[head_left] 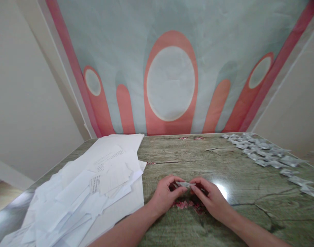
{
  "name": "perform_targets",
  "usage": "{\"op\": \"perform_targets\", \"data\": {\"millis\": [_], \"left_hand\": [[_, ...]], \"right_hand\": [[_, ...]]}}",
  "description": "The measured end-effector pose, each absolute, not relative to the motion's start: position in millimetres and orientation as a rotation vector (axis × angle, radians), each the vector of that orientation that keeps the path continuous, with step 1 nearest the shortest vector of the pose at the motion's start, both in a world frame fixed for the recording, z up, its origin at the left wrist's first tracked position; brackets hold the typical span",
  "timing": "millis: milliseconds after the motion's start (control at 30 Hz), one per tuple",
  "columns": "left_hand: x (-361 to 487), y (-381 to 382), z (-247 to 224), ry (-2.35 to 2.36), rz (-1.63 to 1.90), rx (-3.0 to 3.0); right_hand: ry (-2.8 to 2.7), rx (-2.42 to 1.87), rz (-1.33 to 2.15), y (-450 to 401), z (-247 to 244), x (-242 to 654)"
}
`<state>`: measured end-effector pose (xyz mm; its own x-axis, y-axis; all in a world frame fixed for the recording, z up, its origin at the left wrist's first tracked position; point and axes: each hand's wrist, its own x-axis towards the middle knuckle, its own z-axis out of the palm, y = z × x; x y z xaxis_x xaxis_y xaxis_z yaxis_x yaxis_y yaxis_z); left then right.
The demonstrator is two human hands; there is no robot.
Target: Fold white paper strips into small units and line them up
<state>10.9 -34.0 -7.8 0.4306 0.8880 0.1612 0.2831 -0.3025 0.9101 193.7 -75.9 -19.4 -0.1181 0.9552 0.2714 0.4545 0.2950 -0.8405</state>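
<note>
Between my two hands, just above the table near its front middle, is a small folded paper piece, whitish and pointed at its ends. My left hand pinches its left side between thumb and fingers. On the right side, my right hand grips it with thumb and fingertips close together. Part of the piece is hidden behind the fingers. Below the hands, a printed pink flower pattern shows on the tabletop.
A large heap of loose white paper sheets, some with printed text, covers the table's left side. Rows of small folded paper pieces lie along the right edge. The wood-patterned table meets a wall hanging with red and grey shapes.
</note>
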Motion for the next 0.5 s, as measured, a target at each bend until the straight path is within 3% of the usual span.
{"op": "perform_targets", "data": {"millis": [200,500], "left_hand": [[8.9,-30.8,-7.8,1.091,1.011,1.778],[10.3,-32.4,-6.1,1.008,0.946,2.032]], "right_hand": [[-1.707,-1.28,0.622,-72.5,-19.6,196.8],[-1.825,-1.221,0.669,-69.3,-24.0,196.6]]}}
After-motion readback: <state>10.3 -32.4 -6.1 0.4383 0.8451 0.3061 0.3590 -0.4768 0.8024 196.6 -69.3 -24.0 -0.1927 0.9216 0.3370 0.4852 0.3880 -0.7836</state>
